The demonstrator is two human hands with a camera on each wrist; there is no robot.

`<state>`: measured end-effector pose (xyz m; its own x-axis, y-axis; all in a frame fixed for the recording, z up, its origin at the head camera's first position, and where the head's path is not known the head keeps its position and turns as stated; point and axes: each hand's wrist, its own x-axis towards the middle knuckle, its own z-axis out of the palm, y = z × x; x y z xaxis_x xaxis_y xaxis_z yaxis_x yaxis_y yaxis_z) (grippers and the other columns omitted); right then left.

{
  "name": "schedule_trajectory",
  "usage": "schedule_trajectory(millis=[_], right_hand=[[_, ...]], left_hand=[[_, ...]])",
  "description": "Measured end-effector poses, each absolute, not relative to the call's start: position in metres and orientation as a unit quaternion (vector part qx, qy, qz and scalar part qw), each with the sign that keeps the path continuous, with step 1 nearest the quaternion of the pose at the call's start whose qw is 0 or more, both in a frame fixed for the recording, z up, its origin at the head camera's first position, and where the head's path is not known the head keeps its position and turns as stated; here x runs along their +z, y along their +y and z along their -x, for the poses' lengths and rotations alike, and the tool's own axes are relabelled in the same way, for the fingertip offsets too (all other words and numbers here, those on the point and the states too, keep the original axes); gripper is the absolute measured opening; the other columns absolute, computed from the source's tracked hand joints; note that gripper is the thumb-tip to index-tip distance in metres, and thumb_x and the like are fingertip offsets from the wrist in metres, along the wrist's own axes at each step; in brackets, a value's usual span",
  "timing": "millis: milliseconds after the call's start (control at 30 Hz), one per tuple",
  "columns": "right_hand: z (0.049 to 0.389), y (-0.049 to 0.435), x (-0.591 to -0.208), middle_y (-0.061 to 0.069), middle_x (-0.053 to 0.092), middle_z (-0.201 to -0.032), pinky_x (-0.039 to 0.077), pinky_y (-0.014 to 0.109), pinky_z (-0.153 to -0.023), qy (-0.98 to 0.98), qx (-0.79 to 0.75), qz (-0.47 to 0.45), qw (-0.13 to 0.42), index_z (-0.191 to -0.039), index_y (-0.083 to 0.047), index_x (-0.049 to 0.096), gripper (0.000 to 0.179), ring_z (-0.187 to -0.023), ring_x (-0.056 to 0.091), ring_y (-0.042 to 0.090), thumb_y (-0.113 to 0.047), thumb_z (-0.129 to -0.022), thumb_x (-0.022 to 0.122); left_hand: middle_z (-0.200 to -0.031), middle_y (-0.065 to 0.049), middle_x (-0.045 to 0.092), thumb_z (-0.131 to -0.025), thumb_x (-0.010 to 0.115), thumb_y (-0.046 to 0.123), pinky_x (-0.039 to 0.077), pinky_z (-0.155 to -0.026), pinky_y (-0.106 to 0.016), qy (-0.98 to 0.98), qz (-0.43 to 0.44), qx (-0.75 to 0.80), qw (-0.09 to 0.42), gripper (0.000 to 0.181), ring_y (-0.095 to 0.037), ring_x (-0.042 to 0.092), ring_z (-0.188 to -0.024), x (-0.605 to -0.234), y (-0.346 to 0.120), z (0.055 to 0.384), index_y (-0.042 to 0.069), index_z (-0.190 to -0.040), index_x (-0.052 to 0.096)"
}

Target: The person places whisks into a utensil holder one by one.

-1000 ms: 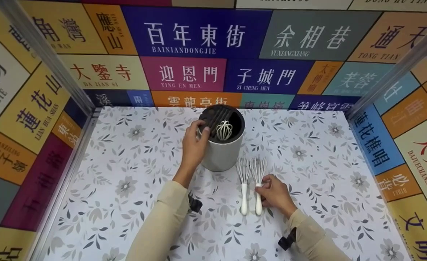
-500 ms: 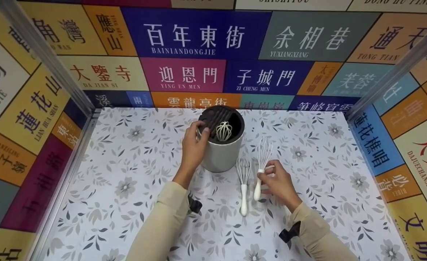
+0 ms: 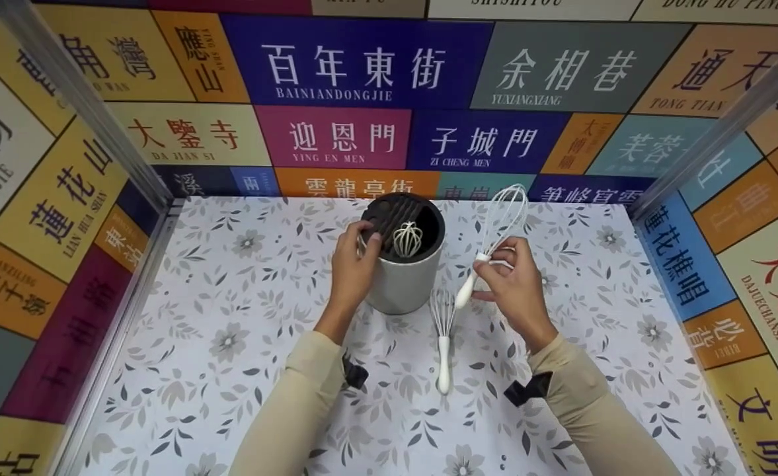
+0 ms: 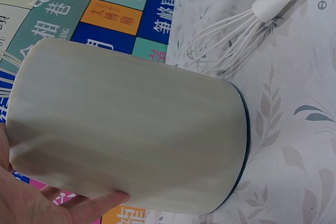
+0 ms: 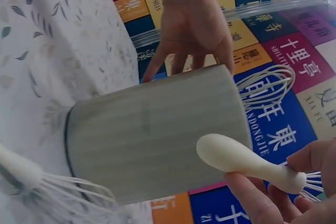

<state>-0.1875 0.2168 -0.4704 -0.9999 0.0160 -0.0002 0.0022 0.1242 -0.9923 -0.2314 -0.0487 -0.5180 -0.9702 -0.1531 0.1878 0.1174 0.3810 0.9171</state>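
A pale grey round utensil holder (image 3: 402,284) with a dark slotted top stands upright on the table. The wire head of one whisk (image 3: 408,239) pokes out of its opening. My left hand (image 3: 354,264) grips the holder's left side by the rim, thumb at the top edge. To the right of the holder, my right hand (image 3: 517,284) pinches a second whisk (image 5: 236,156) near where handle meets wires. This whisk is raised off the table, tilted, wires up and handle end down. A third whisk (image 3: 444,357) lies just in front of the holder, wires towards it.
The table has a white cloth (image 3: 230,396) with a grey leaf and flower print. Panels with coloured lettering (image 3: 355,59) stand at the back and both sides, with clear strips (image 3: 111,119) at the corners.
My right hand has lifted its whisk from beside the lying one and carried it up and away towards the back, tilting it. The left hand and the holder have stayed put.
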Motion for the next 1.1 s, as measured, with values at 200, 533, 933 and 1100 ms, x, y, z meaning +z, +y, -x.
schedule_trajectory(millis=[200, 533, 933, 1100], right_hand=[[0.204, 0.205, -0.444, 0.011, 0.055, -0.112, 0.062, 0.045, -0.070, -0.743, 0.667, -0.024, 0.051, -0.127, -0.007, 0.039, 0.045, -0.100, 0.070, 0.026, -0.015, -0.095, 0.071], [0.227, 0.179, -0.416, 0.013, 0.058, -0.115, 0.062, 0.042, -0.076, -0.726, 0.676, -0.069, 0.103, -0.128, -0.005, 0.041, 0.046, -0.105, 0.068, 0.034, -0.014, -0.094, 0.071], [0.244, 0.155, -0.431, 0.012, 0.065, -0.116, 0.061, 0.034, -0.076, -0.776, 0.614, -0.111, 0.098, -0.126, -0.001, 0.044, 0.045, -0.103, 0.071, 0.025, -0.015, -0.094, 0.072], [0.248, 0.153, -0.441, 0.007, 0.069, -0.113, 0.059, 0.028, -0.077, -0.817, 0.557, -0.111, 0.099, -0.125, -0.006, 0.048, 0.043, -0.102, 0.071, 0.017, -0.020, -0.093, 0.073]], left_hand=[[-0.118, -0.012, 0.059, -0.105, 0.055, 0.030, 0.045, -0.085, -0.041, -0.819, -0.012, -0.560, 0.121, 0.028, -0.024, 0.053, -0.100, -0.518, -0.048, 0.231, 0.015, -0.129, 0.060], [-0.111, -0.012, 0.059, -0.104, 0.057, 0.028, 0.045, -0.082, -0.039, -0.819, -0.017, -0.558, 0.131, 0.027, -0.024, 0.054, -0.096, -0.518, -0.047, 0.230, 0.014, -0.126, 0.061], [-0.120, -0.012, 0.059, -0.104, 0.056, 0.029, 0.045, -0.087, -0.044, -0.817, -0.015, -0.563, 0.128, 0.029, -0.032, 0.057, -0.104, -0.516, -0.048, 0.229, 0.014, -0.128, 0.060], [-0.126, -0.012, 0.060, -0.104, 0.057, 0.028, 0.045, -0.092, -0.047, -0.816, -0.013, -0.563, 0.132, 0.028, -0.033, 0.057, -0.109, -0.517, -0.047, 0.230, 0.014, -0.128, 0.060]])
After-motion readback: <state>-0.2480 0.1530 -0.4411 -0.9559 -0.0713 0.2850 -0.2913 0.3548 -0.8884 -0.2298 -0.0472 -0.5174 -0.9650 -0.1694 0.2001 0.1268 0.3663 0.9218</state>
